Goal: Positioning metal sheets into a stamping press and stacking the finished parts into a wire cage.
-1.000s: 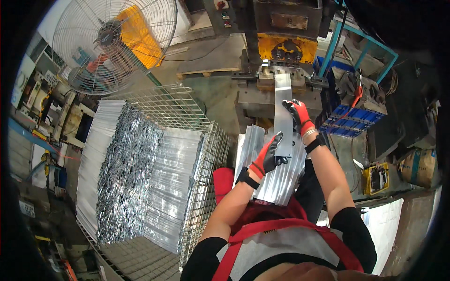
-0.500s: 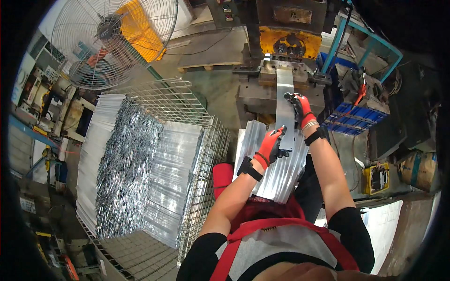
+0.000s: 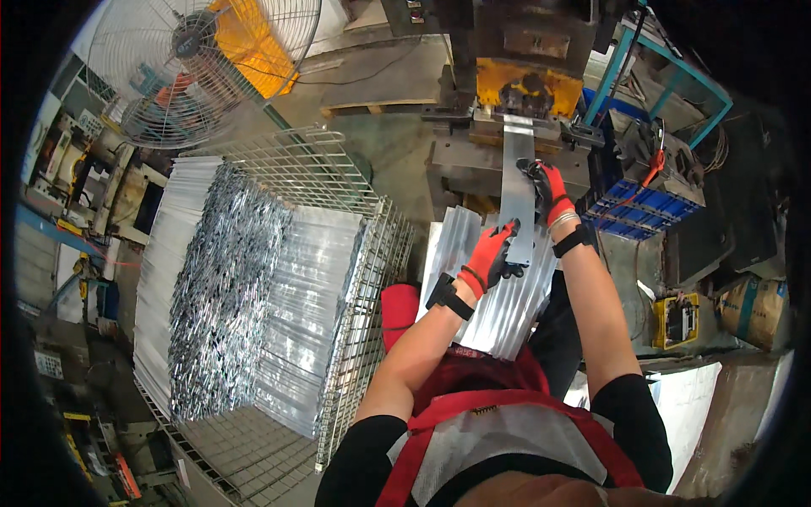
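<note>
Nearest the body, a pile of long, silvery metal strips (image 3: 494,325) is lying in front of the torso; its support is mostly hidden. The left hand (image 3: 490,255), in a red-and-black glove, is pinching the near end of a single flat, silvery metal strip (image 3: 518,203) at its left edge, thumb uppermost. Farther along, the right hand (image 3: 549,188), gloved alike, is pinching the strip's right edge with fingertips on its upper face. The strip is spanning the front edge of the dark metal press bed (image 3: 460,169), its far end lying over the die block (image 3: 484,131). Compared with a second ago, both hands and strip are sitting farther forward, the far end now nearing the yellow machine section (image 3: 493,83). This is apparently advancing the strip across the die; seating is remaining unclear.
</note>
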A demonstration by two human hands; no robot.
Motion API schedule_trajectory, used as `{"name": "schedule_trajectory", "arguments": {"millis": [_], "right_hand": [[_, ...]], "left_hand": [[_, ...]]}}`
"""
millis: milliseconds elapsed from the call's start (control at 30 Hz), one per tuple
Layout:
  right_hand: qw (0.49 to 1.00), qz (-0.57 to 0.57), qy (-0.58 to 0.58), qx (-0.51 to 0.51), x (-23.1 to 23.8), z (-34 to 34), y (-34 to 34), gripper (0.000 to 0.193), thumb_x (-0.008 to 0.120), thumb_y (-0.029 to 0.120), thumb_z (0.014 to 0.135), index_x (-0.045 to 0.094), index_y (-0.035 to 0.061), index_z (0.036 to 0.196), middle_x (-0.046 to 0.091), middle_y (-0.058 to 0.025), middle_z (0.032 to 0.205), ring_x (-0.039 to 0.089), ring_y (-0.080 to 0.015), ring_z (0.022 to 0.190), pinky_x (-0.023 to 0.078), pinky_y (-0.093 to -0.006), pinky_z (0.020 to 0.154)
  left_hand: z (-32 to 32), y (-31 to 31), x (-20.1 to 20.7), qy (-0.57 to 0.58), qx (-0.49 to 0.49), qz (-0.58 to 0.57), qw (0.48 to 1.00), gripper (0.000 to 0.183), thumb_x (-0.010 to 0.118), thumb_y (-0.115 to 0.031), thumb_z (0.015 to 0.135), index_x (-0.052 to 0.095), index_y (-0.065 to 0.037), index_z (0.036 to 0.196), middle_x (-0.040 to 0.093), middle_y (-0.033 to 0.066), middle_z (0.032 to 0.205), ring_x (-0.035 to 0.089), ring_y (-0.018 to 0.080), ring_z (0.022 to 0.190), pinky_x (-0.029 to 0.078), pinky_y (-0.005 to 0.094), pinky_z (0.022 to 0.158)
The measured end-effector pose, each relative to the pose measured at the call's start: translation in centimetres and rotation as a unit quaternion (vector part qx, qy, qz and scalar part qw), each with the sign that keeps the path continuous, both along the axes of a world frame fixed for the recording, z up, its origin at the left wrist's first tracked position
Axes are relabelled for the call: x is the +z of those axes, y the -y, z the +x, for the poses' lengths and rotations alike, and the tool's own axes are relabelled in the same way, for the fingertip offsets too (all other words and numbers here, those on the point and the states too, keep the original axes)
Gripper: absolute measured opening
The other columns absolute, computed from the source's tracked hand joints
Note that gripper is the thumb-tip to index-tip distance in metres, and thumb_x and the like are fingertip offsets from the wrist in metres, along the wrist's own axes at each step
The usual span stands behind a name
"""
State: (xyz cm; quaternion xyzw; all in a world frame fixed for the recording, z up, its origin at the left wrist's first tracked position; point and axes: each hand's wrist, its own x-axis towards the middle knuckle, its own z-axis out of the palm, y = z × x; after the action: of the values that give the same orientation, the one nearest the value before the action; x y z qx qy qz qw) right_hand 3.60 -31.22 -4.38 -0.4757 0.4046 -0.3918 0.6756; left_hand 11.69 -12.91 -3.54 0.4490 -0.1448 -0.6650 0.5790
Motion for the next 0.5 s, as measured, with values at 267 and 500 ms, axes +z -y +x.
{"name": "schedule_trajectory", "arguments": {"millis": [267,500], "right_hand": [[0.994,-0.101,0.025,0.037,1.8,-0.4,-1.7,0.021,0.051,0.014,0.083,0.064,-0.0001,0.090,0.064,-0.0066,0.091,0.060,-0.0158,0.085,0.045,-0.0263,0.076],[0.967,-0.093,0.197,0.133,-5.9,-7.5,-11.1,0.043,0.048,0.038,0.090,0.055,0.0017,0.113,0.051,-0.0170,0.122,0.044,-0.0273,0.117,0.029,-0.0380,0.103]], "left_hand": [[-0.3,-0.7,-3.1,-0.034,-0.028,-0.125,0.991,0.028,0.050,-0.034,0.089,0.056,-0.007,0.092,0.058,0.0035,0.073,0.058,0.0133,0.055,0.047,0.0271,0.041],[-1.8,-10.5,-2.9,0.002,-0.071,-0.189,0.979,0.034,0.053,-0.023,0.089,0.051,-0.002,0.116,0.058,0.0028,0.092,0.055,0.0087,0.085,0.043,0.0212,0.075]]}}
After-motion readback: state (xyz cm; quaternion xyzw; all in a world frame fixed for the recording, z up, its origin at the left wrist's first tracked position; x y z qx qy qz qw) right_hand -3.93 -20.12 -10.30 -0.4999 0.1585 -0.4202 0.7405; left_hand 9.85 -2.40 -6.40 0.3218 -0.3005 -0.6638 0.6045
